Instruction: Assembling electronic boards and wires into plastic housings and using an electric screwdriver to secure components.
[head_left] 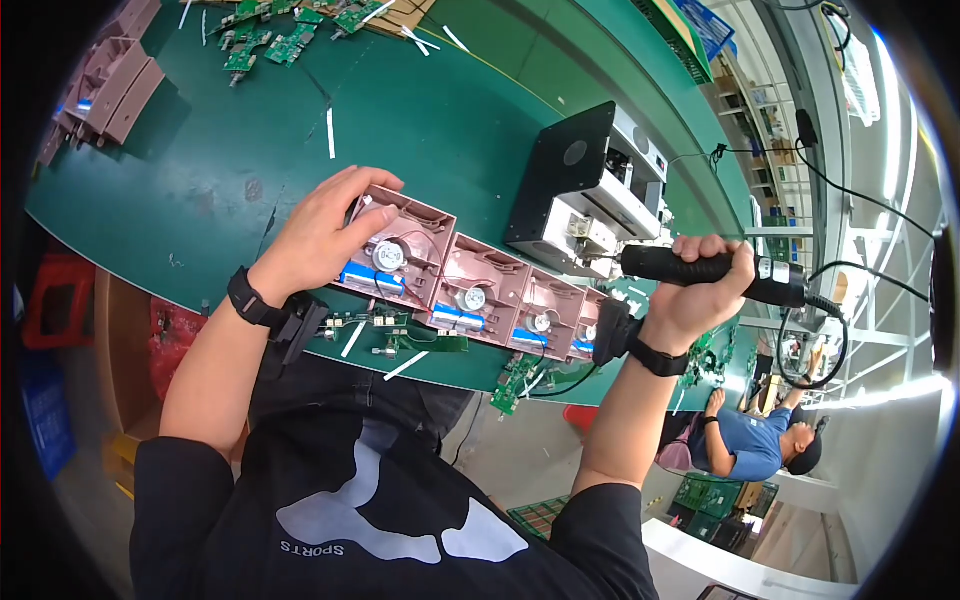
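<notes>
My left hand [318, 232] grips the left end of a pink plastic casing [447, 232], its thumb inside the wall and its fingers along the outer edge. That casing stands first in a row of several open pink casings, side by side. Each shows a round silver speaker [388, 256] and, at least in the nearer ones, blue battery cells [368, 278] with thin wires. My right hand [695, 300] is closed around a black electric screwdriver [660, 264], held nearly level. Its tip points left, at the front of a black-and-silver screw feeder [565, 160]; whether it touches is too small to tell.
Green circuit boards [513, 385] and white strips [405, 366] lie along the near table edge. More boards [292, 42] sit at the far left, beside stacked pink casings [128, 92]. The screwdriver's cable [843, 345] loops right. A person [750, 440] works farther right.
</notes>
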